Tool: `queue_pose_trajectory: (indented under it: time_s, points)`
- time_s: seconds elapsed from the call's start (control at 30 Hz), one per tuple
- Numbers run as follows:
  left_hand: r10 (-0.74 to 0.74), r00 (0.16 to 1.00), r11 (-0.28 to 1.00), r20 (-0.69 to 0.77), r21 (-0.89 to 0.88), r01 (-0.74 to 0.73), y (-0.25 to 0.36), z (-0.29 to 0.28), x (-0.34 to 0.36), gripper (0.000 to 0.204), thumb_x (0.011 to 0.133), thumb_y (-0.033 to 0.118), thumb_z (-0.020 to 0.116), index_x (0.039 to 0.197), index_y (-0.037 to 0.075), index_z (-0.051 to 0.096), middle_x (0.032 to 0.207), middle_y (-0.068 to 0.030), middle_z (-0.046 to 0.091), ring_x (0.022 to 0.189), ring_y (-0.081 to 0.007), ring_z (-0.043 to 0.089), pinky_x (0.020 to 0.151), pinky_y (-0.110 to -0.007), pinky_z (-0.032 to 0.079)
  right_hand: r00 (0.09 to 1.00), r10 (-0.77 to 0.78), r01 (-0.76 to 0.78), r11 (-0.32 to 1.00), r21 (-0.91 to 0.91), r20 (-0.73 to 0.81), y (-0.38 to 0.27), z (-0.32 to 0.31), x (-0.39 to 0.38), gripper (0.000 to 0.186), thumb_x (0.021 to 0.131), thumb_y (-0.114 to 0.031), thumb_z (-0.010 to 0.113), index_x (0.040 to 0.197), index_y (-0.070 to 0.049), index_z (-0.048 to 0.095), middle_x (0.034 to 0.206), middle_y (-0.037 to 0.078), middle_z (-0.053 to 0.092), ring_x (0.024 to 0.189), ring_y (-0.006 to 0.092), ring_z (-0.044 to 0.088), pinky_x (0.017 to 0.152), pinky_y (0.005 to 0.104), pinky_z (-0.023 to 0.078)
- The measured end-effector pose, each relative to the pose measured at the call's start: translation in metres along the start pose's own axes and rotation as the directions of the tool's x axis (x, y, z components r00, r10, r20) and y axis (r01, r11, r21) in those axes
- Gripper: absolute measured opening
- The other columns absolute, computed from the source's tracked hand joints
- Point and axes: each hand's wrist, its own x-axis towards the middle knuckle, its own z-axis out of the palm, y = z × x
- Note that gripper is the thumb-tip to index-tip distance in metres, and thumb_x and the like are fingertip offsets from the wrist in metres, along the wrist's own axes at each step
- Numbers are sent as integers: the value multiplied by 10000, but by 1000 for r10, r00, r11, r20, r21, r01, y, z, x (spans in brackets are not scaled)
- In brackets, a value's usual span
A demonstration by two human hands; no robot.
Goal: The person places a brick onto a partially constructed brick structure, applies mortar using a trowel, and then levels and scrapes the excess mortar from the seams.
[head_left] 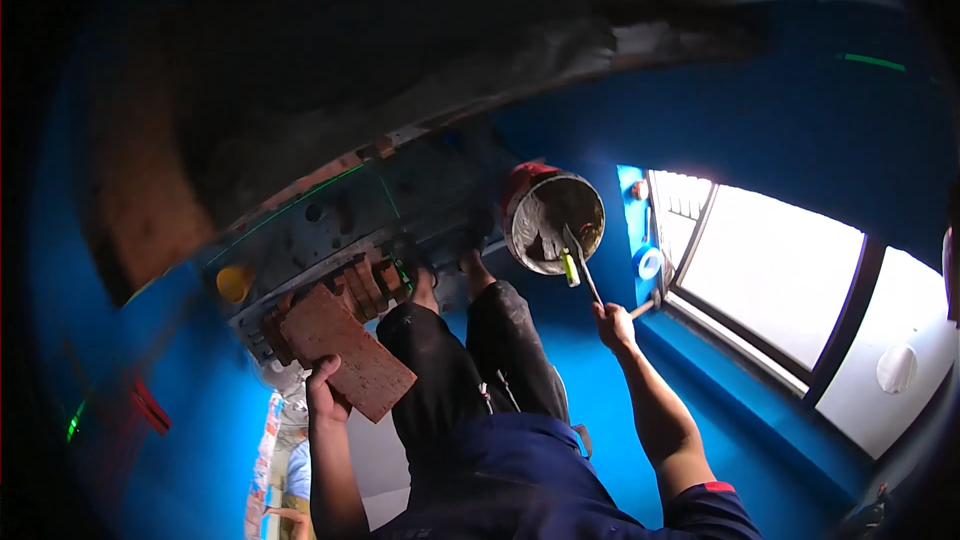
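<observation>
A reddish flat brick (350, 352) is gripped along its near edge by my left hand (325, 390), thumb on the upper face. Behind it several more bricks (368, 283) stand packed in a row, partly hidden by the held one. My right hand (615, 326) is closed around a trowel (586, 268), seen nearly edge-on, its tip reaching inside the bucket's rim. The red bucket (517, 198) is tilted towards me, with grey mortar (543, 225) coating its inside. A yellow-green piece (571, 268) lies beside the trowel; I cannot tell what it is.
Bright windows (770, 270) with a blue sill are on the right, where a white-and-blue roll (648, 262) sits. A wooden handle (643, 309) shows beside my right hand. Green laser lines cross a grey surface (330, 225) ahead. A yellow round object (235, 283) is at left. Another person (298, 475) shows lower left.
</observation>
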Motion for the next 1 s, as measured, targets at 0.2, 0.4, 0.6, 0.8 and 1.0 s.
queue_pose_trajectory:
  time_s: [0.2,0.4,0.6,0.8,1.0]
  points:
    - [-231,973,972,-31,-62,229,-15,47,17,554,829,304,665,1314,99,492,1288,-66,563,1163,-291,531,988,-459,433,993,120,-120,993,10,8,8,46,83,484,959,-435,449,773,-27,630,720,196,649,722,410,634,682,468,501]
    - [-213,962,976,-168,-74,204,-36,80,13,552,833,292,663,1322,92,502,1336,-71,548,1224,-287,507,1052,-455,386,957,281,-284,959,21,74,-23,73,152,541,964,-437,394,842,1,688,873,239,678,857,402,665,774,475,523]
    - [-164,967,985,-193,22,171,-46,113,14,558,854,236,607,1360,71,437,1355,-98,517,1247,-309,483,1050,-485,380,995,64,-71,993,90,76,-36,106,197,465,941,-360,439,762,-13,691,790,234,667,759,408,662,717,487,531]
    - [-101,957,967,-272,201,159,-56,152,21,504,853,242,622,1310,85,476,1281,-78,563,1178,-280,526,988,-462,425,984,-27,15,997,69,175,-25,84,224,531,930,-434,434,769,-1,695,770,253,651,763,423,657,713,485,538]
    - [-155,966,959,-206,203,198,-61,191,24,514,869,267,616,1327,83,475,1316,-79,551,1199,-290,521,1003,-462,418,938,-37,7,996,90,344,25,50,211,612,937,-550,397,842,-25,697,878,227,672,889,395,651,786,468,520]
